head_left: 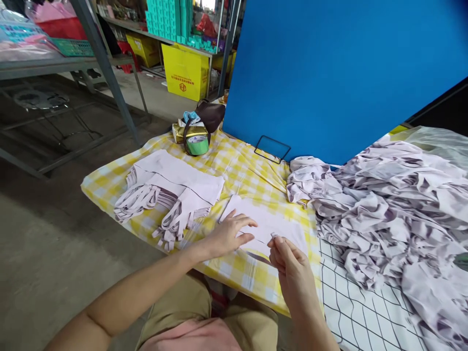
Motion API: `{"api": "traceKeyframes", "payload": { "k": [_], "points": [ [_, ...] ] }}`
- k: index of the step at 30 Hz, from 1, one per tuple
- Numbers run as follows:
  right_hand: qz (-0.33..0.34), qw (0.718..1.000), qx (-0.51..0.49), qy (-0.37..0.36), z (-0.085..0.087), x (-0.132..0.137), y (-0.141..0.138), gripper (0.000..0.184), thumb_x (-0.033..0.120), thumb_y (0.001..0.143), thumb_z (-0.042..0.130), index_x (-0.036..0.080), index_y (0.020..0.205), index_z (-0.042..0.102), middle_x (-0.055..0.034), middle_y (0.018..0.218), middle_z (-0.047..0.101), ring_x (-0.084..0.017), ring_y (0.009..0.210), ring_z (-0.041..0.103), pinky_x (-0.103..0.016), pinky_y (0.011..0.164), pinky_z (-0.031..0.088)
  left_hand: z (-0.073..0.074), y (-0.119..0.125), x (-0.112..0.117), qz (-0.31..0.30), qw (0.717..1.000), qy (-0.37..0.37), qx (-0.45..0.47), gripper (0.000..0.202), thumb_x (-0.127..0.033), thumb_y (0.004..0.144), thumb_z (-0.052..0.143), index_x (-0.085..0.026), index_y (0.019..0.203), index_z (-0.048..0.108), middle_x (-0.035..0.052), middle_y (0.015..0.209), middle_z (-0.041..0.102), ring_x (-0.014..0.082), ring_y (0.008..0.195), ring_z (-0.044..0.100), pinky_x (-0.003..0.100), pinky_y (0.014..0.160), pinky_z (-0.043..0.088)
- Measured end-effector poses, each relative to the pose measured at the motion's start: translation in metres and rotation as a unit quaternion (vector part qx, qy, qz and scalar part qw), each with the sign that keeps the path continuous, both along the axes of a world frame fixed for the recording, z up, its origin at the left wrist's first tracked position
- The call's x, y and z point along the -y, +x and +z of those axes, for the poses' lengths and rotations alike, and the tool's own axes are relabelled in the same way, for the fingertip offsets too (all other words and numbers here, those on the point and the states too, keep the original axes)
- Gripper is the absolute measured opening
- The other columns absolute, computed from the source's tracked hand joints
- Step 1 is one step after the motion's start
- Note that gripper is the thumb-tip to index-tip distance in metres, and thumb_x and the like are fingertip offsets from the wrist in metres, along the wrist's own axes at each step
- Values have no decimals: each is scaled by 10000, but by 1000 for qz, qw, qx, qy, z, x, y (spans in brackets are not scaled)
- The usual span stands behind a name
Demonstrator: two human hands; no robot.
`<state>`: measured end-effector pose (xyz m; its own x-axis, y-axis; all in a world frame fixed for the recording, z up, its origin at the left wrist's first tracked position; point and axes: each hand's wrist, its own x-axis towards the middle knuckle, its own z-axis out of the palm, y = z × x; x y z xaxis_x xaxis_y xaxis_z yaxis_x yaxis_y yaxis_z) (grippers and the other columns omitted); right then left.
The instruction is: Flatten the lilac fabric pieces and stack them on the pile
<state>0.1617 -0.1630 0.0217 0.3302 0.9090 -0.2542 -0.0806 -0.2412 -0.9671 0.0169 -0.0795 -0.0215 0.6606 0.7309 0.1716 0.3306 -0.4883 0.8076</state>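
Observation:
A pale lilac garment (270,222) lies spread flat on the yellow-and-white checked cloth (252,275) in front of me. My left hand (234,234) is over its left part, fingers apart and holding nothing. At its near right side, my right hand (290,258) is closed in a pinch. A small pale end of a fabric strap (274,235) pokes out from between its thumb and finger; the rest is hidden by the hand. To the left, a neat stack of matching garments (171,178) has its looped straps hanging toward me.
A big heap of crumpled lilac garments (387,219) covers the right side, partly on a white grid-patterned cloth (360,302). Behind rises a large blue panel (329,73) with a black wire frame (272,148) at its foot. Green tape (197,145) sits at the back left.

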Motion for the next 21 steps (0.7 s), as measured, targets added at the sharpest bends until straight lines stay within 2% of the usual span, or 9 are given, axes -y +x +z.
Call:
{"api": "traceKeyframes", "payload": {
  "k": [2,4,7,9,11,14,17,19,21],
  "points": [
    [8,999,36,-17,0,-1,-4,351,491,738,610,170,603,563,73,498,257,-80,481,247,-208,451,283,14,3,5,6,998,-9,60,152,-305,838,547,-209,954,569,-22,952,653,120,893,601,395,1101,180],
    [24,997,69,-20,0,-1,-8,338,488,740,600,175,615,572,56,510,330,-93,505,321,-209,468,330,20,5,7,7,996,-14,85,150,-341,839,545,-197,867,575,-47,837,648,96,778,607,401,1101,187],
    [53,992,116,-9,-3,-1,-10,312,481,765,563,179,709,616,20,580,474,-137,617,457,-226,538,404,20,6,7,3,997,-23,79,154,-331,851,529,-192,826,587,-63,781,646,78,710,597,407,1097,208],
    [62,985,163,-6,-7,0,-10,322,479,787,527,178,732,623,12,582,502,-152,641,486,-231,548,410,18,5,5,0,998,-19,62,134,-296,855,520,-195,818,600,-70,769,653,71,672,583,403,1088,234],
    [59,972,229,-6,-11,1,-11,346,475,810,488,177,678,604,24,520,461,-132,561,445,-222,501,371,16,5,6,-4,999,1,47,135,-260,858,504,-195,806,610,-70,756,658,68,644,566,392,1073,265],
    [52,944,327,2,-14,3,-15,378,463,835,445,182,602,542,53,455,359,-91,450,304,-219,437,260,18,4,8,-1,998,53,19,137,-186,833,484,-177,771,606,-55,727,648,75,612,539,377,1031,318],
    [55,927,372,8,-15,4,-18,393,473,835,434,187,571,489,67,439,291,-80,427,234,-228,432,200,22,4,9,5,997,78,-15,141,-122,755,481,-161,654,572,-54,600,581,76,533,478,360,960,378],
    [66,933,353,1,-16,6,-19,403,486,837,423,191,567,475,62,447,291,-87,435,247,-229,439,207,24,3,6,10,999,28,-15,137,-122,704,495,-158,583,550,-53,537,538,81,518,470,318,865,431],
    [81,949,304,-10,-18,8,-19,399,493,839,416,192,590,491,49,477,338,-99,463,290,-226,453,243,24,1,1,-1,996,-91,7,122,-150,676,499,-152,568,556,-38,529,548,91,519,493,255,699,464]
  ]
}}
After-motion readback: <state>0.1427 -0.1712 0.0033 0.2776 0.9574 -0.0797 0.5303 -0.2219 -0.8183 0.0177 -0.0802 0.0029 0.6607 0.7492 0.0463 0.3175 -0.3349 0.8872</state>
